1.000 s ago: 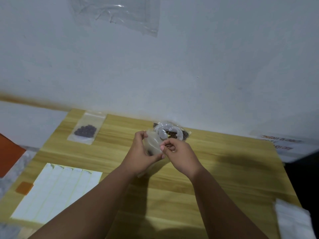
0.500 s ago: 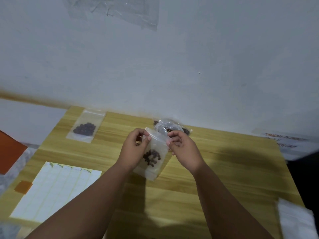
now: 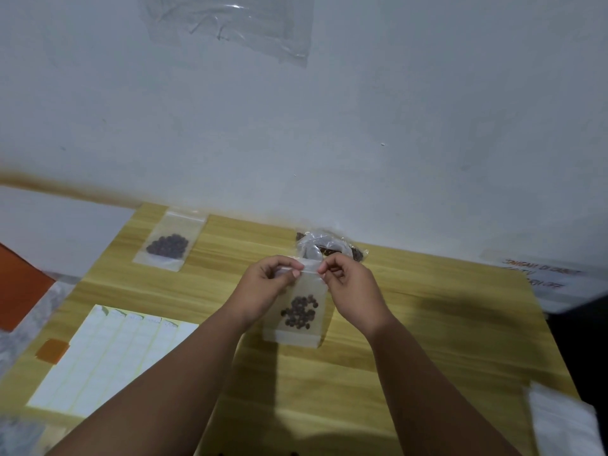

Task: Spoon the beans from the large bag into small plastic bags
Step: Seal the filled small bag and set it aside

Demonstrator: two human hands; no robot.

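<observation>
A small clear plastic bag [image 3: 302,320] with dark beans in its lower half hangs upright above the wooden table [image 3: 427,340]. My left hand [image 3: 266,287] pinches the left end of its top strip and my right hand [image 3: 352,284] pinches the right end. Behind the hands, against the wall, lies the large crumpled bag of beans [image 3: 329,246] with a white spoon-like piece in it, partly hidden by my fingers. Another small bag [image 3: 169,243] with dark beans lies flat at the table's far left.
A white sheet of blank labels [image 3: 108,360] lies at the front left, with an orange tag [image 3: 52,350] beside it. A white stack [image 3: 566,422] sits at the front right corner. The grey wall runs along the table's far edge, with clear plastic [image 3: 230,24] taped on it.
The small bag was bunched between my hands; now it hangs straight with the beans at the bottom. Both hands have shifted to the two ends of its top strip.
</observation>
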